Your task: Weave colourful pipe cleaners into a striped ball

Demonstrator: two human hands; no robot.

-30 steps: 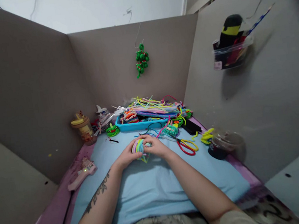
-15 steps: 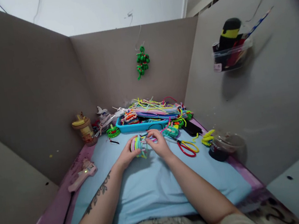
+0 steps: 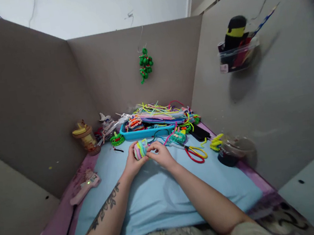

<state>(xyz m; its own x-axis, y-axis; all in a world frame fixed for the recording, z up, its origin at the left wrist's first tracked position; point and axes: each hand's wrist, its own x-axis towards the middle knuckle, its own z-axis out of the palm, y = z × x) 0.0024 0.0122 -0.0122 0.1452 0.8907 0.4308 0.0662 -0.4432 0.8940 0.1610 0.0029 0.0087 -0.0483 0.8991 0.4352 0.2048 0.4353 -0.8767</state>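
Between my hands, above the blue cloth, is a small striped pipe-cleaner piece (image 3: 140, 150) in pink, lilac, yellow and mint. My left hand (image 3: 134, 160) wraps round its left side, thumb along the bottom. At its right edge my right hand (image 3: 160, 154) pinches with thumb and fingertips, which hide that part of the piece. To the right of my hands lies a teal fuzzy figure (image 3: 178, 136), with red and yellow-handled scissors (image 3: 195, 154) just below it.
A blue tray (image 3: 147, 133) piled with pipe cleaners (image 3: 159, 114) stands at the back. A pink glue gun (image 3: 85, 189) lies left, near a lidded cup (image 3: 85, 137). At right are a dark tub (image 3: 227, 157) and a black case (image 3: 199, 132). Grey panels (image 3: 141, 92) enclose the table.
The striped piece has turned in my left hand, showing more of its striped side. My right hand has moved left and down, against the piece. The view has shifted slightly.
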